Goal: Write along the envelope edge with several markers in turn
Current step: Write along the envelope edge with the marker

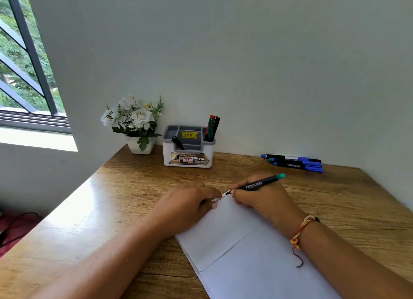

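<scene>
This is looking like a home study corner or small office nook: a wooden worktop is sitting tight against plain pale walls beside a barred window showing greenery. A pot of white flowers, a desk organiser holding pens, and loose markers are lying at the back.
</scene>
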{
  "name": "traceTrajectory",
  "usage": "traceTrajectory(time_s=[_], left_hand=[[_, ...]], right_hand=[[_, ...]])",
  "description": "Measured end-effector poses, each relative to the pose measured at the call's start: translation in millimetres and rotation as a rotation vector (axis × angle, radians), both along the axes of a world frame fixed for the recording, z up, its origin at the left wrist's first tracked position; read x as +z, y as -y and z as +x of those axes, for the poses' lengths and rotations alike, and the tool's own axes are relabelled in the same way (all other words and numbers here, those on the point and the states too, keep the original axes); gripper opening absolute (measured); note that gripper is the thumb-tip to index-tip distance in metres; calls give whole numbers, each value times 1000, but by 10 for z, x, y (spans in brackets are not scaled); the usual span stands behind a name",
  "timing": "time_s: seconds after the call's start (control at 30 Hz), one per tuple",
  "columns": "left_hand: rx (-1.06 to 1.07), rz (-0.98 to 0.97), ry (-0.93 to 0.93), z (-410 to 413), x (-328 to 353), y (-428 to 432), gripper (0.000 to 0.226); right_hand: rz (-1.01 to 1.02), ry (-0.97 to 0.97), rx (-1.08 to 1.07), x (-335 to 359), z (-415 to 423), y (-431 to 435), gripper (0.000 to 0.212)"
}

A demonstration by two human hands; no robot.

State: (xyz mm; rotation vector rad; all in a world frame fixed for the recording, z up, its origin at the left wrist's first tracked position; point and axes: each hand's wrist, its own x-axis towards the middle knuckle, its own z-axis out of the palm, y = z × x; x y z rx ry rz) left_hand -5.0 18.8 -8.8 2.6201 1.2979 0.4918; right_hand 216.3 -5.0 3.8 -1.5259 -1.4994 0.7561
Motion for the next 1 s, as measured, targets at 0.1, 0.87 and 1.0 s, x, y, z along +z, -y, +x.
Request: traceTrajectory(time_s=[0.1, 0.87, 1.0], left_hand=[[-4, 4, -1, -3, -7, -13, 32], [4, -3, -7, 0, -3, -7, 31], [8, -8, -2, 0, -3, -16, 31]], right_hand=[[12, -3, -24, -21, 9, -12, 10], [21, 122, -36, -2, -36, 0, 9], [28, 129, -60, -4, -36, 6, 6]])
